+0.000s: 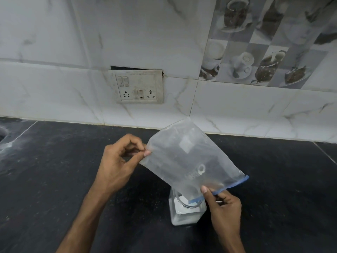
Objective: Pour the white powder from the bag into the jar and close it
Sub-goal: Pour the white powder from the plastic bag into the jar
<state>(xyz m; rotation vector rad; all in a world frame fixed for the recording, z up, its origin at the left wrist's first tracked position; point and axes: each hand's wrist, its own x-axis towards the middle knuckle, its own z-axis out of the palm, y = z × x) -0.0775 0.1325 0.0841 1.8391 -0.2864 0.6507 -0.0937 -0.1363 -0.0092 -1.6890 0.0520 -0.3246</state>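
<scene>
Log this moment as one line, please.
stage: pouring | clear zip-top plastic bag: inverted over square clear jar | left hand: pinches corner | right hand: pinches blue zip edge | lid: unseen

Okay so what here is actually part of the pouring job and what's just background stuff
Part of the job:
- bag, held tipped mouth-down over the jar
- jar, open, white powder inside
- left hand, pinching the bag's bottom corner
- right hand, pinching the blue zip edge

Just there:
- switchboard on the wall
- picture tiles
- counter
</scene>
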